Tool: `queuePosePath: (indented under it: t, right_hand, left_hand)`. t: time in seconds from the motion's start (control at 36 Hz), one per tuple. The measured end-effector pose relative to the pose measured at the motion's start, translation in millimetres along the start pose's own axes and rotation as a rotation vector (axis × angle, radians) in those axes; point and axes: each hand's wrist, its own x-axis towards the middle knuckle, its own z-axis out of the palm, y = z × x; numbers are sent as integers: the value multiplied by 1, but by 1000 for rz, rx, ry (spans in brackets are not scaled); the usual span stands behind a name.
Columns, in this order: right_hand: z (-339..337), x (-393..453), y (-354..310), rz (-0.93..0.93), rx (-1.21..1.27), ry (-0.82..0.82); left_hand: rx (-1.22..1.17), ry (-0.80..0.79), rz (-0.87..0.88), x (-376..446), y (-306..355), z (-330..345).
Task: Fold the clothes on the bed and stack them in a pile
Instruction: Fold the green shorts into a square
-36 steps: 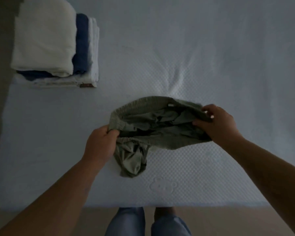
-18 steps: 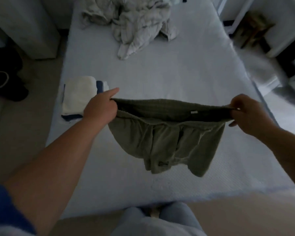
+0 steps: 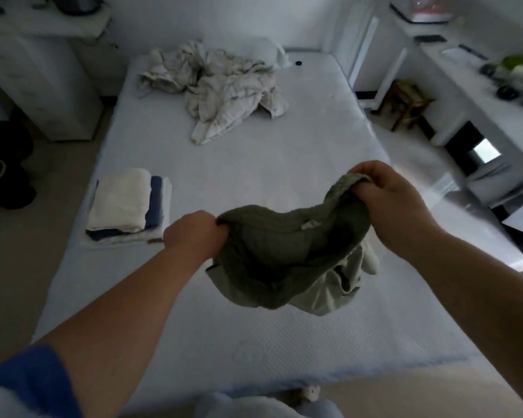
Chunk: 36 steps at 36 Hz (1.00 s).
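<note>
Both hands are up over the near half of the bed (image 3: 284,182), each closed on the waistband of a pair of green shorts (image 3: 287,254). Her or his left hand (image 3: 194,236) is a tight fist bunching the left end of the band; the right hand (image 3: 387,200) sits higher and farther out, fingers curled over the other end. Between them the band sags in a loose curve, a small pale tag showing on its inside, and the rest of the shorts hangs crumpled below, clear of the mattress.

On the left edge of the bed lies a folded pile (image 3: 127,206): a cream piece on top, something dark blue under it, white at the bottom. At the far end a rumpled heap of pale clothes (image 3: 221,89) is spread out unfolded. To the right a desk (image 3: 471,73) runs along the wall with a wooden stool (image 3: 405,101) tucked near it.
</note>
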Motion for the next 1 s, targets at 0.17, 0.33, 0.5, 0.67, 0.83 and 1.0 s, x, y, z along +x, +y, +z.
queuePosePath:
  t: [0.17, 0.33, 0.5, 0.67, 0.83, 1.0]
  right_hand:
    - [-55, -1, 19, -27, -11, -127]
    - [-119, 18, 58, -88, -730, -186]
    - [-155, 20, 135, -33, -1135, -244]
    - [-160, 0, 182, 698, -249, 16]
    - [-159, -1, 196, 740, -178, -58]
    - [-196, 53, 181, 434, -965, -123]
  left_hand:
    - [-67, 161, 257, -12, 49, 13]
    - [-539, -48, 150, -25, 95, -2]
    - [-462, 222, 94, -31, 127, -16]
    - [-322, 364, -48, -20, 156, -19]
    - [-170, 255, -69, -2, 149, -24]
    - [58, -152, -18, 10, 124, -4]
